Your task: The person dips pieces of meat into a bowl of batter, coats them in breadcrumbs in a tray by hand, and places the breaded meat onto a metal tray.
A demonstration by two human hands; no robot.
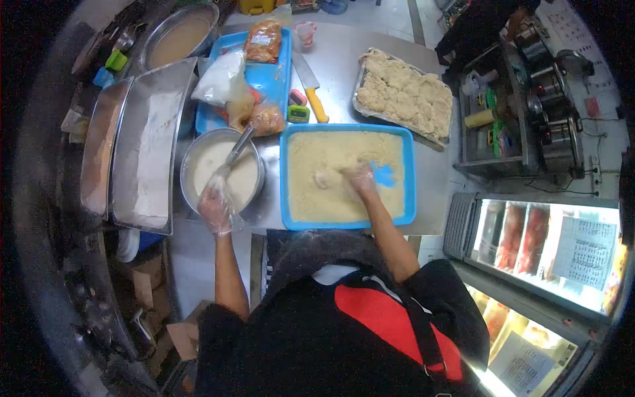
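Observation:
In a clear plastic glove, my left hand (217,204) is closed round the handle of a metal utensil (233,153) over a steel bowl (186,173) of pale liquid. The utensil's lower end is hidden by the hand. My right hand (360,178), also gloved, is in the pale crumbs (317,149) inside a blue tray (286,198); its fingers are blurred and partly hidden. A small lump (322,179) lies in the crumbs left of it. Blue tray bottom shows to the right of that hand.
Behind are a yellow-handled knife (317,104), a green timer (298,114) and a blue tray of bags (285,66). A tray heaped with breaded pieces (405,92) is at the back right. Long metal pans (147,159) stand left. A person (473,30) is at the upper right.

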